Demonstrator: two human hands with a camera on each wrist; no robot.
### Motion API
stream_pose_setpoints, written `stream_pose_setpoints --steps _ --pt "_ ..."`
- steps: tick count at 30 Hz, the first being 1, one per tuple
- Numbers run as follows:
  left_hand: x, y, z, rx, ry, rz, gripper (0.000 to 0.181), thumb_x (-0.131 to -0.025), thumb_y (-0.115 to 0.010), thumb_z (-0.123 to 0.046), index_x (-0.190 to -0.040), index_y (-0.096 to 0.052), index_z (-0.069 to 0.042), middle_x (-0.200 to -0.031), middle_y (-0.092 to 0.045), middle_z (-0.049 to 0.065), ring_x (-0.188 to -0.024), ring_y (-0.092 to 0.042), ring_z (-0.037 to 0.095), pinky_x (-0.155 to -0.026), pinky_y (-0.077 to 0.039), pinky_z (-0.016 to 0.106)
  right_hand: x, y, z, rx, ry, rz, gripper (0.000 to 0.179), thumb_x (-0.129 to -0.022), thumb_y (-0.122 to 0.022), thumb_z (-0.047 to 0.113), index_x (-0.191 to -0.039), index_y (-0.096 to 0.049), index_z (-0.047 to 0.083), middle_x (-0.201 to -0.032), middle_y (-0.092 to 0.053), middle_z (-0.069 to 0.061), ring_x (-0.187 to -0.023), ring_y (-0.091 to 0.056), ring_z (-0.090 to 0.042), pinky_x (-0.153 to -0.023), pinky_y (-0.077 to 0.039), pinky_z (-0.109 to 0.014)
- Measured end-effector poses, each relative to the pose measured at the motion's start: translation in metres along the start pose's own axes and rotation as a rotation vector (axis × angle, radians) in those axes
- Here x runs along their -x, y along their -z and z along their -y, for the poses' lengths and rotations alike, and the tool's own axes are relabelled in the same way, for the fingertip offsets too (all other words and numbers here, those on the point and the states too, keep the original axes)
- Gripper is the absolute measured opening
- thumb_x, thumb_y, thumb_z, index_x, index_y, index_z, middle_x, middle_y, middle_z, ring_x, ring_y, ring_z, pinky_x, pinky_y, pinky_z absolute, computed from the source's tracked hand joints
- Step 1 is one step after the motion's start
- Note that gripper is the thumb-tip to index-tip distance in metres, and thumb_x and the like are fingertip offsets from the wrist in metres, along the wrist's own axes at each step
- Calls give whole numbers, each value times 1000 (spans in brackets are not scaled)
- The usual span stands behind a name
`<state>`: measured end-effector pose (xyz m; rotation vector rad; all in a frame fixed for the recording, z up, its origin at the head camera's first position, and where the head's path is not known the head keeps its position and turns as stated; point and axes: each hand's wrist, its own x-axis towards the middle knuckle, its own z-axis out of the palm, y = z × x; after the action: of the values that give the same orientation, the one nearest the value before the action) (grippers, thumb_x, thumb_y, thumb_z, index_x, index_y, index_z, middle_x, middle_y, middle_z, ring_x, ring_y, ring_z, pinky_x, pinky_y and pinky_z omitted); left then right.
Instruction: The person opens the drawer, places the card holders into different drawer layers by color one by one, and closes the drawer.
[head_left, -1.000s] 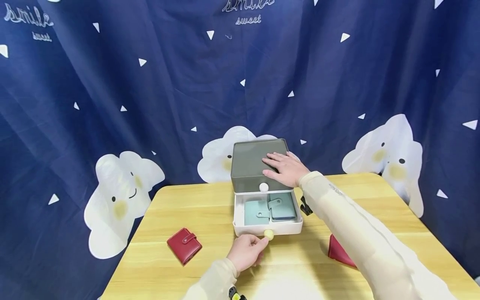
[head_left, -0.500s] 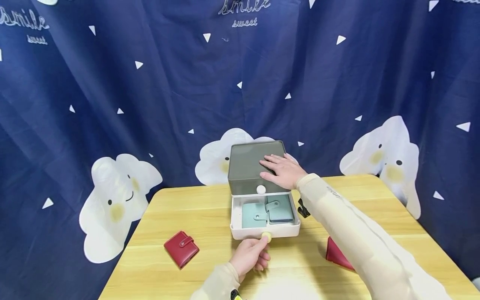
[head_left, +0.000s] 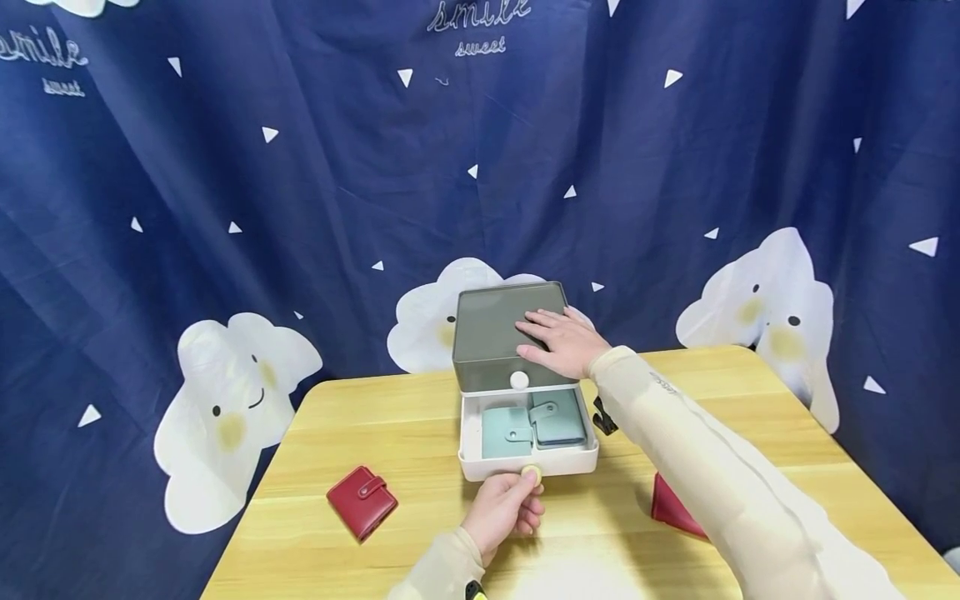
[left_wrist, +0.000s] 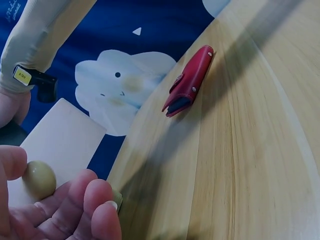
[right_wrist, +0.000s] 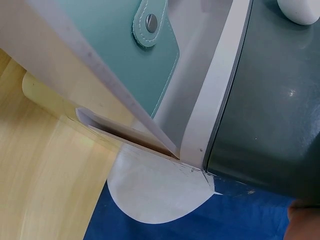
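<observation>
A two-tier drawer box with a dark grey upper part (head_left: 487, 321) stands near the table's back. Its white lower drawer (head_left: 486, 470) is pulled out toward me. Two teal snap-strap wallets lie inside: a left wallet (head_left: 502, 435) and a right wallet (head_left: 561, 425), their straps meeting. My left hand (head_left: 497, 515) pinches the drawer's pale yellow knob (head_left: 532, 474); the left wrist view shows the knob (left_wrist: 40, 179) between thumb and fingers. My right hand (head_left: 567, 343) rests flat, fingers spread, on the right side of the grey top. Mostly out of the right wrist view, only a bit of skin shows there.
A red snap-strap wallet (head_left: 362, 502) lies on the wooden table (head_left: 405, 417) at left. Another red wallet (head_left: 672, 506) lies at right, partly behind my right sleeve (head_left: 705, 475). A navy curtain (head_left: 337, 183) with cloud prints hangs behind the table.
The head view has shifted slightly. My left hand's lower fingers now show spread below the knob; the drawer stays pulled out. My right hand stays on the grey top.
</observation>
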<state>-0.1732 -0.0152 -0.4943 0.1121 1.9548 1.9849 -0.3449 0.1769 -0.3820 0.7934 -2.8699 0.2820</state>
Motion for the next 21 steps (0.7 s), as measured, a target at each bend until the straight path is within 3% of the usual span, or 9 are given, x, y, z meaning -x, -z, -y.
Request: stream_pose_setpoints --steps 21 --pt "-5 1 -2 -14 -33 -4 40 -99 -53 -34 -88 -65 3 -69 -63 5 -54 -57 11 -51 -47 21 0 1 1 0 3 2 70 -94 -25 69 -148 -39 27 -154 -32 1 -144 -23 -20 -116 -9 -49"
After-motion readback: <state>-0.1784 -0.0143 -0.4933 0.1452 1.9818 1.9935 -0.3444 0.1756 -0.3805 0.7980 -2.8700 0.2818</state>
